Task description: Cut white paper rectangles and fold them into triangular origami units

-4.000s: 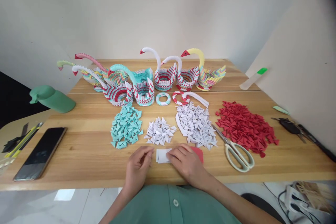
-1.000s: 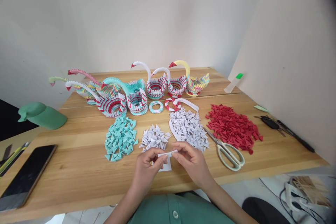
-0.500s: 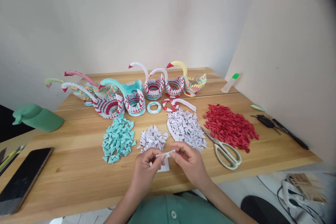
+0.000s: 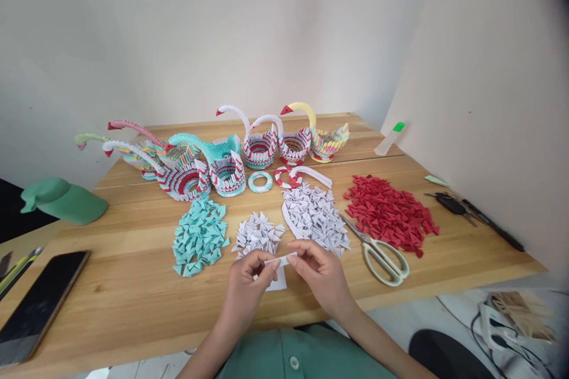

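Observation:
A small folded strip of white paper (image 4: pixel 283 260) is pinched at both ends between my two hands. My left hand (image 4: pixel 249 281) grips its left end with thumb and fingers. On the other end, my right hand (image 4: pixel 320 275) closes thumb against forefinger. Below them, white paper (image 4: pixel 278 282) lies on the wooden table, partly covered by my left hand. Just beyond my fingers is a small pile of white folded triangles (image 4: pixel 258 234). A larger pile of white triangles (image 4: pixel 316 219) sits behind my right hand, and white-handled scissors (image 4: pixel 386 260) lie to its right.
Turquoise triangles (image 4: pixel 200 240) and red triangles (image 4: pixel 389 210) form piles at left and right. Several paper swans (image 4: pixel 184 180) stand at the back, with paper rings (image 4: pixel 260 182) before them. A phone (image 4: pixel 42 302), green bottle (image 4: pixel 66 201) and keys (image 4: pixel 451 205) lie toward the sides.

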The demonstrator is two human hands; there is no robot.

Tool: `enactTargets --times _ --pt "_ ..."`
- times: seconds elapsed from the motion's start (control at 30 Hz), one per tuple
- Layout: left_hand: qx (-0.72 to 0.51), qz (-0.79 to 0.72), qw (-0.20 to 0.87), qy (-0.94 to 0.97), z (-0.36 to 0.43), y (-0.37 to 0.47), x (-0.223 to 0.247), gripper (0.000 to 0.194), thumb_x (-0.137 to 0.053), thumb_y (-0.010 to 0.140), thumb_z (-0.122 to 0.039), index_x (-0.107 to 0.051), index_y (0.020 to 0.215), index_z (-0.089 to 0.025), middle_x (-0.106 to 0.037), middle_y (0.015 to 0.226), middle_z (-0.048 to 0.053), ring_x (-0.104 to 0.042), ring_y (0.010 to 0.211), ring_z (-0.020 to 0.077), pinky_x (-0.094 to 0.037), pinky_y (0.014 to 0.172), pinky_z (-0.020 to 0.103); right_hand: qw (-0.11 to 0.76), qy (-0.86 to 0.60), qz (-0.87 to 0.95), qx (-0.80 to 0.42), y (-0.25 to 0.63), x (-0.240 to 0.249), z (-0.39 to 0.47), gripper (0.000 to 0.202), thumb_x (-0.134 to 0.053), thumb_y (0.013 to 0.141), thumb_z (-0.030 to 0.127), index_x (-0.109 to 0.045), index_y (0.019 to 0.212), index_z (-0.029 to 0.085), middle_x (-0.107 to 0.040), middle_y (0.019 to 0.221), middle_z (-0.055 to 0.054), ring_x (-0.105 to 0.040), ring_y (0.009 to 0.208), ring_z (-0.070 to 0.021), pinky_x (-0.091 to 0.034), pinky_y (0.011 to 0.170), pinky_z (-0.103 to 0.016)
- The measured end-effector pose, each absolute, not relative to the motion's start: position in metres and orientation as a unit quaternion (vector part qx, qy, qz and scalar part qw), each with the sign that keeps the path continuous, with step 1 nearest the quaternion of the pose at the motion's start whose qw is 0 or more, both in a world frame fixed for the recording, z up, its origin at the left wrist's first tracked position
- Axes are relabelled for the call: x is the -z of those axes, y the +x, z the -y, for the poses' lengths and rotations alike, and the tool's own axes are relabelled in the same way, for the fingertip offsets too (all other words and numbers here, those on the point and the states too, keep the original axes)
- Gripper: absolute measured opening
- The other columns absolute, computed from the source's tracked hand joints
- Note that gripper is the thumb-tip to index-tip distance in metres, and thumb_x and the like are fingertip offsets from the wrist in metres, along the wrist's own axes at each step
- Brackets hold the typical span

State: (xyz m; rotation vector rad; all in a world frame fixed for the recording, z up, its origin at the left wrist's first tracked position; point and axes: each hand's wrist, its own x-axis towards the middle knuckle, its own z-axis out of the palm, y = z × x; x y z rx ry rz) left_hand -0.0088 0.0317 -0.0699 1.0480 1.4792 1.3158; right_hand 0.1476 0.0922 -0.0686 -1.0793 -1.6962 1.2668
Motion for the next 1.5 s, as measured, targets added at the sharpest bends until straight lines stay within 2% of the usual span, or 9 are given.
enactTargets --times 0.37,0.57,0.63,0.73,1.0,1.17,1.23,1.33,1.5 --pt "-0.539 -0.599 0.422 0.415 -0.032 -0.007 0.067 0.027 -0.063 0.079 -0.037 -0.057 0.062 -0.017 -0.053 0.052 -0.002 -0.044 0.049 0.0115 -0.035 0.05 0.022 0.381 -0.417 0.658 -0.498 0.147 0.064 -0.09 0.02 -0.064 0.081 0.033 -0.073 0.095 0.02 -0.058 0.074 0.0 -0.055 0.068 -0.0144 -0.045 0.064 -0.024" --pt "-0.541 -0.575 0.466 0.401 -0.037 -0.002 0.065 0.023 -0.069 0.07 -0.035 -0.064 0.082 -0.016 -0.056 0.059 -0.002 -0.046 0.052 0.0123 -0.037 0.05 0.022 0.391 -0.426 0.625 -0.524 0.145 0.063 -0.09 0.024 -0.063 0.082 0.036 -0.07 0.095 0.018 -0.05 0.069 0.002 -0.047 0.057 -0.0116 -0.041 0.055 -0.023" --pt "-0.533 -0.577 0.463 0.411 -0.037 -0.001 0.065 0.02 -0.068 0.072 -0.035 -0.064 0.072 -0.015 -0.055 0.058 -0.002 -0.046 0.052 0.0121 -0.036 0.051 0.022 0.395 -0.424 0.617 -0.533 0.145 0.064 -0.091 0.025 -0.064 0.082 0.038 -0.069 0.095 0.018 -0.05 0.068 0.002 -0.047 0.057 -0.0119 -0.04 0.055 -0.024" --pt "-0.527 -0.593 0.442 0.419 -0.037 -0.001 0.066 0.027 -0.064 0.076 -0.036 -0.06 0.06 -0.016 -0.052 0.051 -0.002 -0.044 0.05 0.0117 -0.034 0.051 0.022 0.395 -0.424 0.605 -0.546 0.144 0.064 -0.091 0.028 -0.064 0.081 0.042 -0.068 0.094 0.017 -0.05 0.068 0.001 -0.047 0.058 -0.0126 -0.04 0.054 -0.024" --pt "-0.536 -0.603 0.424 0.412 -0.037 -0.002 0.069 0.031 -0.063 0.078 -0.037 -0.056 0.056 -0.017 -0.054 0.05 -0.001 -0.045 0.05 0.0122 -0.034 0.051 0.023 0.394 -0.423 0.602 -0.55 0.143 0.063 -0.091 0.029 -0.065 0.081 0.043 -0.069 0.094 0.018 -0.049 0.064 0.003 -0.046 0.055 -0.0127 -0.041 0.054 -0.025" --pt "-0.54 -0.603 0.405 0.425 -0.036 -0.003 0.07 0.03 -0.062 0.079 -0.035 -0.051 0.057 -0.018 -0.051 0.052 -0.002 -0.044 0.051 0.0123 -0.035 0.052 0.023 0.361 -0.402 0.615 -0.574 0.143 0.057 -0.093 0.033 -0.065 0.079 0.041 -0.069 0.102 0.019 -0.061 0.077 -0.002 -0.053 0.064 -0.0151 -0.044 0.06 -0.026" --pt "-0.539 -0.602 0.405 0.429 -0.035 -0.003 0.069 0.03 -0.062 0.079 -0.035 -0.051 0.057 -0.018 -0.05 0.052 -0.002 -0.043 0.051 0.0118 -0.035 0.051 0.023 0.336 -0.394 0.629 -0.579 0.142 0.056 -0.094 0.029 -0.064 0.079 0.043 -0.069 0.092 0.017 -0.062 0.073 -0.001 -0.051 0.062 -0.0145 -0.042 0.057 -0.025" --pt "-0.538 -0.601 0.417 0.419 -0.035 -0.003 0.069 0.031 -0.064 0.078 -0.038 -0.051 0.057 -0.018 -0.05 0.051 -0.003 -0.043 0.05 0.0113 -0.034 0.049 0.022 0.315 -0.391 0.638 -0.584 0.141 0.055 -0.093 0.032 -0.06 0.082 0.047 -0.063 0.071 0.018 -0.054 0.058 0.002 -0.046 0.054 -0.0123 -0.037 0.052 -0.023" --pt "-0.544 -0.591 0.437 0.404 -0.035 -0.003 0.066 0.034 -0.066 0.077 -0.042 -0.054 0.057 -0.017 -0.052 0.051 -0.002 -0.046 0.049 0.0116 -0.036 0.05 0.022 0.337 -0.395 0.632 -0.575 0.14 0.057 -0.091 0.032 -0.06 0.083 0.045 -0.057 0.065 0.019 -0.05 0.056 0.004 -0.044 0.053 -0.0112 -0.037 0.051 -0.022"
